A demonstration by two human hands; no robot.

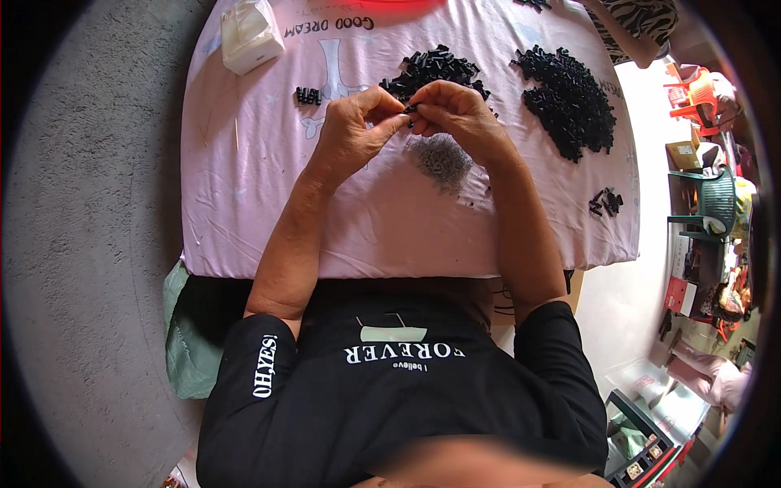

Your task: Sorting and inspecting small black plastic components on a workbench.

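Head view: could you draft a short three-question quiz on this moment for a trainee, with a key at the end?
1. True or false: the left hand and the right hand are wide apart.
2. Which lies nearer the picture's lower edge: the grey pile or the black pile just beyond the hands?
3. What sits at the far left corner of the pink cloth? (a) a red chair (b) a pale packet (c) a green bag

Key:
1. False; they meet at a small black piece.
2. The grey pile.
3. (b), the pale packet.
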